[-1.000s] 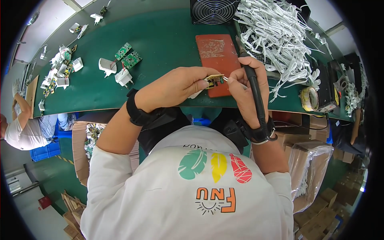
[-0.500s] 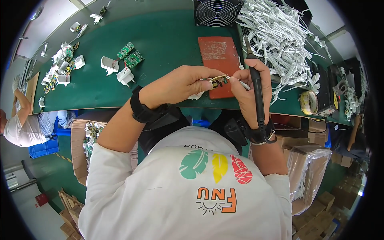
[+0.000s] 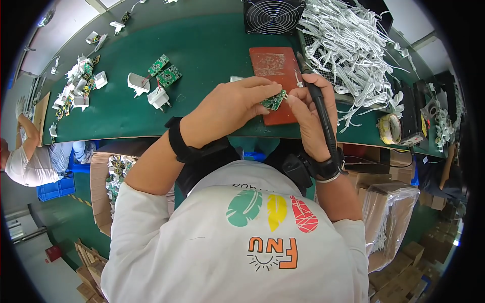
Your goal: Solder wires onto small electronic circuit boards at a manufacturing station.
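Observation:
My left hand (image 3: 230, 108) pinches a small green circuit board (image 3: 274, 103) by its edge, its soldered face turned up, over the red mat. A bit of white casing (image 3: 236, 79) shows past the left knuckles. In my right hand (image 3: 312, 113) a soldering iron (image 3: 322, 107) lies across the palm, its black handle pointing away from me. The right thumb and fingertips pinch thin white wire ends (image 3: 286, 96) at the board's right edge; whether they touch the board I cannot tell. Most of that wire is hidden by the fingers.
The red mat (image 3: 273, 60) lies on the green table. White cables (image 3: 348, 50) are heaped at the far right, near a fan (image 3: 274, 16) and a tape roll (image 3: 389, 129). Plug housings with boards (image 3: 169, 76) sit left of centre; more are piled farther left. Another person (image 3: 38, 156) works at far left.
The board has turned from edge-on to show its green face. My right hand has shifted slightly, and the soldering iron now leans more to the left at its far end.

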A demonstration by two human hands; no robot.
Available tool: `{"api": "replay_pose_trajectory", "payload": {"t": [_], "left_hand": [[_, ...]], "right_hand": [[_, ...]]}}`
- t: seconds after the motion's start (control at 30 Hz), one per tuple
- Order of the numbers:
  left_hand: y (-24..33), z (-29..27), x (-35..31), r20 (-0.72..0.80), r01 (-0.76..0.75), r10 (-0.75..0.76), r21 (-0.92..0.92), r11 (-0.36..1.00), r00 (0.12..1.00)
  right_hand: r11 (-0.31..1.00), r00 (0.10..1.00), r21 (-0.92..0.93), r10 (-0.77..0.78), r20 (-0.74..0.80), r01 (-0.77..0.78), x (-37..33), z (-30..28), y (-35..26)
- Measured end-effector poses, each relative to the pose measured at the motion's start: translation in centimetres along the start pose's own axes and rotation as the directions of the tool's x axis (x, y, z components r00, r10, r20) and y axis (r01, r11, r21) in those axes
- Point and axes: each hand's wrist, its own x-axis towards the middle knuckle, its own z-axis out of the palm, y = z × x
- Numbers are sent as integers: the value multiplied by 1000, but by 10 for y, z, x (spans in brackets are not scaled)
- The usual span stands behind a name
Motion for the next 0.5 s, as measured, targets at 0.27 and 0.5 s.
{"api": "replay_pose_trajectory", "payload": {"t": [0.27, 0.5], "left_hand": [[-6, 5, -20, 336, -42, -109, 413, 910, 936], [-11, -2, -22, 267, -23, -49, 261, 965, 962]], "right_hand": [[835, 968, -522, -46, 248, 173, -15, -2, 29], [797, 950, -531, -166, 264, 287, -21, 11, 30]]}}
